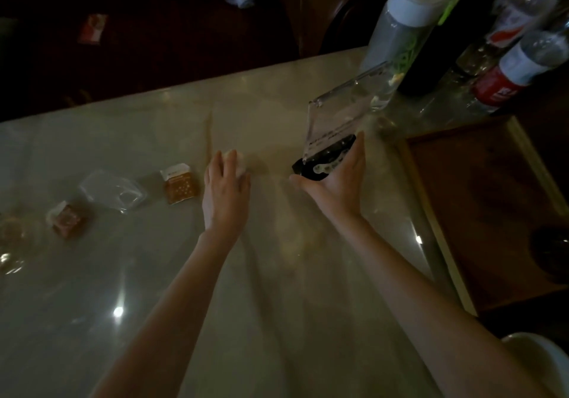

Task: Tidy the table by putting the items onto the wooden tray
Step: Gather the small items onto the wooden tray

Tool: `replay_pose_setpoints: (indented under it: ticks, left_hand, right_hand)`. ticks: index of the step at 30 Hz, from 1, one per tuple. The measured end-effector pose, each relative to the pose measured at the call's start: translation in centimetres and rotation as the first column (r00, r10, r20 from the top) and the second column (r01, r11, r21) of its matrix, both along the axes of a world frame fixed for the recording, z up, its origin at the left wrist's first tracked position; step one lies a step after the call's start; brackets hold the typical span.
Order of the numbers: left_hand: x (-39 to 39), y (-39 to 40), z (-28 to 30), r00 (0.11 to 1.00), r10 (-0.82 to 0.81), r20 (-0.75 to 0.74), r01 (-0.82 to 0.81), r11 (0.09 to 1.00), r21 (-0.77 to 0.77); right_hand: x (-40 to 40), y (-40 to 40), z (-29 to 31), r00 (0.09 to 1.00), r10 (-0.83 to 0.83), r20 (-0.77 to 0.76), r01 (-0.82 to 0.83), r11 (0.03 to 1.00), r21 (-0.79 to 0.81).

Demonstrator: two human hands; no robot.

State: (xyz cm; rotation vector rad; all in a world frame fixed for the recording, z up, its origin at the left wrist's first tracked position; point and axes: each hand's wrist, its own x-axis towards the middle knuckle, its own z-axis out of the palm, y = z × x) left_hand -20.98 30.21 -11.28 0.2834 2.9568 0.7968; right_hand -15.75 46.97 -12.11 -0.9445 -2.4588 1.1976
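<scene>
Dim light falls on a pale, glossy counter (277,289) that runs from the near edge up to a dark floor at the far side. Your right hand (335,179) grips the black base of a clear acrylic plaque (335,114), thumb on the left and fingers on the right, and the plaque tilts up and away toward the far right. Just right of it lies the wooden tray (480,212), with a pale rim and a dark brown floor; a dark round object (551,252) sits on its near right part, too dim for you to identify. Your left hand (226,188) lies palm down on the counter, fingers curled over a small pale object (238,160) that peeks out beyond the fingertips; you cannot tell whether it is actually gripped.

Left of that hand sits a small orange-brown packet (180,186) with a white top, then a crumpled clear wrapper (114,192), then a reddish-brown packet (66,219) nearer the left edge. All three rest on the counter, well apart from the tray.

At the far right stand several bottles: a clear bottle with a white collar (403,21), a dark bottle (431,58) beside it, and a red-labelled bottle (505,83) further right. A white rounded object (535,357) shows at the near right corner.
</scene>
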Motion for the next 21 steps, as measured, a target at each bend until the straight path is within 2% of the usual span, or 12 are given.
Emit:
replay_pose_setpoints:
  ticks: [5,13,21]
  left_hand:
    - [-0.3,-0.6,0.2,0.998,-0.036,-0.057,0.04,0.997,0.073]
    - [1.6,0.3,1.3,1.0,-0.028,0.012,0.027,0.993,0.111]
    - [3.6,4.2,4.1,0.989,-0.141,-0.047,0.148,0.963,0.226]
  right_hand:
    - [-0.9,0.0,-0.1,0.998,-0.045,-0.033,0.045,0.999,-0.002]
    - [-0.1,0.9,0.8,0.994,-0.065,-0.083,0.062,0.998,-0.029]
    - [3.7,5.6,4.6,0.989,-0.045,-0.141,0.062,0.99,0.123]
